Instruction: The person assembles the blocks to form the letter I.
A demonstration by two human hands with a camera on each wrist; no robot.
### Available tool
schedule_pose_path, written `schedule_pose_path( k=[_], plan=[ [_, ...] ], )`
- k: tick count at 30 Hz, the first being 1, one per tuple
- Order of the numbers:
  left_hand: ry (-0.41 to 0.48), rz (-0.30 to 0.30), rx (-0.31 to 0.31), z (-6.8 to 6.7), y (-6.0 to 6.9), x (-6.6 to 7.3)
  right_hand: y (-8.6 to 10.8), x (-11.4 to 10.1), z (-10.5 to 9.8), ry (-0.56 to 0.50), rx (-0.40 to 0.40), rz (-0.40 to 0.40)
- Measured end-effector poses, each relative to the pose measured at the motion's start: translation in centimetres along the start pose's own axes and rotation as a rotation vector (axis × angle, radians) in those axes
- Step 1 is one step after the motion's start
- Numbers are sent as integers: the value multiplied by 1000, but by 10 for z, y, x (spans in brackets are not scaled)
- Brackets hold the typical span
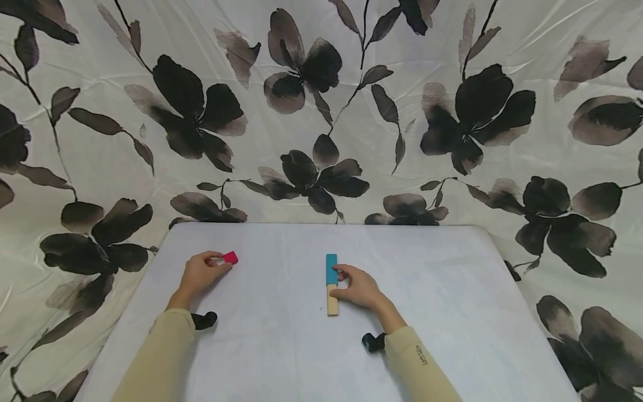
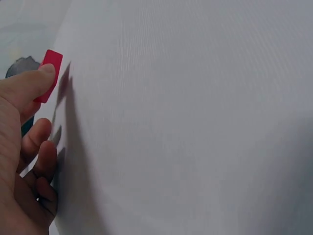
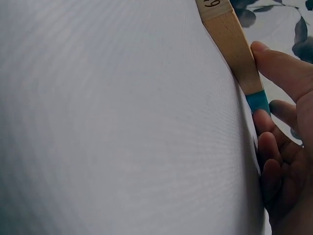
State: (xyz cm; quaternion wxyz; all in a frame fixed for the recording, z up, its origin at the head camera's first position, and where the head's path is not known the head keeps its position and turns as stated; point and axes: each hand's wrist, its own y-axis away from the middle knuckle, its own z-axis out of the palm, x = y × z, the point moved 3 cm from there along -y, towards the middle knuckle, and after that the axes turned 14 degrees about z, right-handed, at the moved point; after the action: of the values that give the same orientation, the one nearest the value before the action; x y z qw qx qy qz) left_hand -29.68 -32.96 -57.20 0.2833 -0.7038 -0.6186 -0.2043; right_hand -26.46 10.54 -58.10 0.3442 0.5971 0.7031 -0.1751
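A small red block (image 1: 230,257) is pinched between the thumb and a finger of my left hand (image 1: 201,273), over the left part of the table; the left wrist view shows the same red block (image 2: 51,76) lifted off the surface. A blue block (image 1: 331,269) and a plain wooden block (image 1: 332,301) lie end to end in a line near the table's middle. Beside them is my right hand (image 1: 360,287), its thumb at the wooden block (image 3: 234,54) and its forefinger by the blue block (image 3: 258,102). Dark marking shows on the wooden block's end face.
A white-covered table (image 1: 281,357) lies under both hands. Behind it hangs a cloth (image 1: 351,123) printed with dark flowers. Black wrist devices (image 1: 374,342) stick out from the sleeves.
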Motion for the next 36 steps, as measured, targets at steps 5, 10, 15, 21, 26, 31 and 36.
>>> schedule_pose_path(
  k=[5,10,15,21,26,31,36],
  plan=[
    [23,8,-2,10,-9,8,0,1,-1,6,-10,4],
    [65,7,-8,22,-16,18,0,3,1,27,-14,21],
    [82,17,-11,29,-23,31,0,3,1,19,-14,23],
    [99,64,-14,38,-32,45,-1,2,1,23,-19,29],
    [127,79,-12,44,-37,58,-1,2,1,15,-19,25],
    [153,89,-31,51,-42,68,0,2,1,12,-19,21],
    [167,117,-52,58,-46,78,0,2,1,7,-13,16]
  ],
)
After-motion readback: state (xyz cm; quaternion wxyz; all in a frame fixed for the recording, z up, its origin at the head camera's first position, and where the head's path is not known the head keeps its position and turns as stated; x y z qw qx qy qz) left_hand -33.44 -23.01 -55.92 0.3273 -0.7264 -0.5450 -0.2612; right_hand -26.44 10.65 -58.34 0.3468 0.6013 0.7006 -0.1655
